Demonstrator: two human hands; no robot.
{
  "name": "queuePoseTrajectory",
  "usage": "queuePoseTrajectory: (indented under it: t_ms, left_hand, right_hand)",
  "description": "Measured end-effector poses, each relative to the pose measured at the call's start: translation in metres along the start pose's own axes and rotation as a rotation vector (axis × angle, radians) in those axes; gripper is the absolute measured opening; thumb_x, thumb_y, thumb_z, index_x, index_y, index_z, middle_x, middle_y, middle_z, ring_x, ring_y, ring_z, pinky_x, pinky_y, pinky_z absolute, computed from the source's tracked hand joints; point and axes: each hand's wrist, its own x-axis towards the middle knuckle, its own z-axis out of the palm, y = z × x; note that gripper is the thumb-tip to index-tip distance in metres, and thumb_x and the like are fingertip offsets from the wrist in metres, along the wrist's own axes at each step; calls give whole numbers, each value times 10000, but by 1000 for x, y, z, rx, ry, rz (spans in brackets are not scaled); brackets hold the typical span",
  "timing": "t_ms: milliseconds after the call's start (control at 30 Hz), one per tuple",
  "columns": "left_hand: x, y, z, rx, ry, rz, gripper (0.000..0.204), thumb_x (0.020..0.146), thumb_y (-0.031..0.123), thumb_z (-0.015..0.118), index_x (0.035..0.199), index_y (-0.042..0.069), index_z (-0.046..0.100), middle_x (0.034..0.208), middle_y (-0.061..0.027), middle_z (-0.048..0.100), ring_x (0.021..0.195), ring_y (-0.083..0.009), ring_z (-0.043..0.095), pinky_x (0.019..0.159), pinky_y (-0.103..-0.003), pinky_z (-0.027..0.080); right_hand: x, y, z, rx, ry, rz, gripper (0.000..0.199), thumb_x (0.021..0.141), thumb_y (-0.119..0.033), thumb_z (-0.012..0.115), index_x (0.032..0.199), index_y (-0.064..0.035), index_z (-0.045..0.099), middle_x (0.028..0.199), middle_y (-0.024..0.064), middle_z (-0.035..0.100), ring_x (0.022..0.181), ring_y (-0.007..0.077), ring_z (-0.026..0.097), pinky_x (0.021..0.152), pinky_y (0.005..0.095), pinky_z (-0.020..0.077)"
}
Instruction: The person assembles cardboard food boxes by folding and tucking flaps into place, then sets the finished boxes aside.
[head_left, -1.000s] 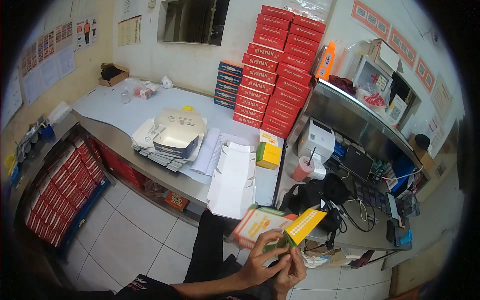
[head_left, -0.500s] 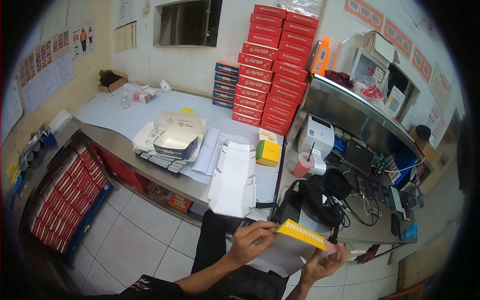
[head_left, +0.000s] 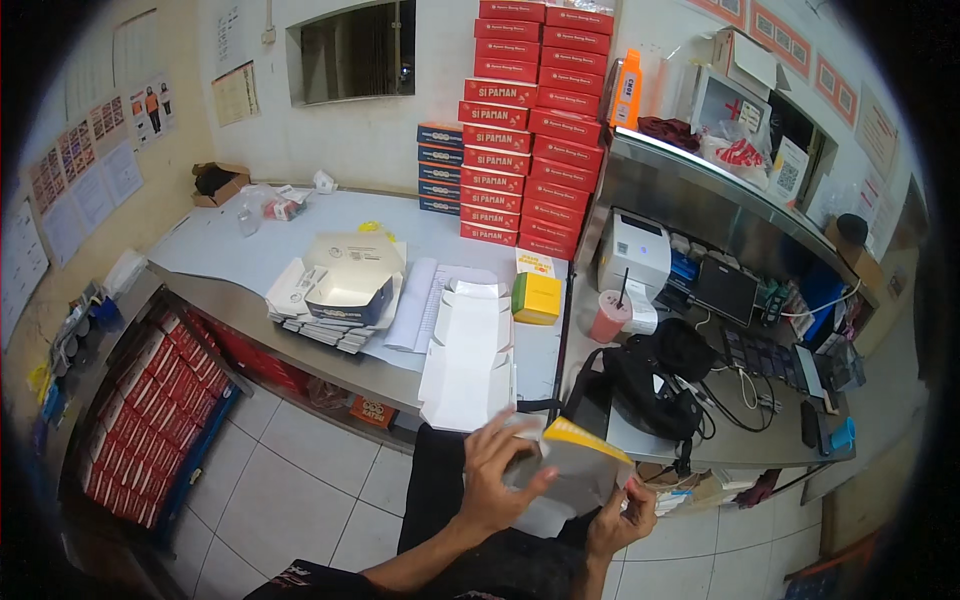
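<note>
A partly folded carton (head_left: 572,482), grey-white inside with a yellow printed edge along its top, is held up over my lap. My right hand (head_left: 620,518) pinches its right side, thumb and fingers closed on the board. At its left side is my left hand (head_left: 497,480), fingers apart and thumb stretched toward the carton's inner face; whether the thumb presses on the board I cannot tell. Just beyond, a flat unfolded white carton (head_left: 467,355) lies on the table's front edge. A small yellow and green box (head_left: 536,299) stands to its right.
An open dark-blue box (head_left: 350,296) sits on a stack of flat cartons at left. Red boxes (head_left: 560,150) rise in tall stacks at the back. To the right are a white printer (head_left: 637,250), a pink drink cup (head_left: 610,318) and a black bag (head_left: 655,395).
My left fingers have loosened from the carton's edge and spread at its left side. The carton has tilted, showing more of its grey inside, and shifted slightly left with my right hand.
</note>
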Motion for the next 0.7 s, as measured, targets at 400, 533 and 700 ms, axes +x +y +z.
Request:
queuePoseTrajectory:
  t_ms: [400,533,700]
  left_hand:
    - [-30,-4,19,-458,-152,-209,532,880,460,680,1034,-49,664,1221,-216,570,1104,-337,558,901,-438,460]
    - [-10,-13,-4,-382,-42,-286,104,910,42,676,969,-42,690,883,-140,713,767,-278,702,698,-326,534]
    - [-27,-19,-1,-274,138,-56,119,806,-82,722,920,-70,688,941,-163,709,820,-230,697,715,-289,526]
  right_hand:
    - [-11,-22,20,36,-238,-220,93,824,71,702,889,36,645,986,202,717,935,303,709,830,378,560]
    - [-8,-34,26,189,-486,-112,121,805,77,699,920,47,675,1040,201,717,1002,333,706,881,391,555]
    - [-14,-39,40,262,-310,-19,120,821,71,684,940,55,688,1031,185,714,996,348,699,906,415,542]
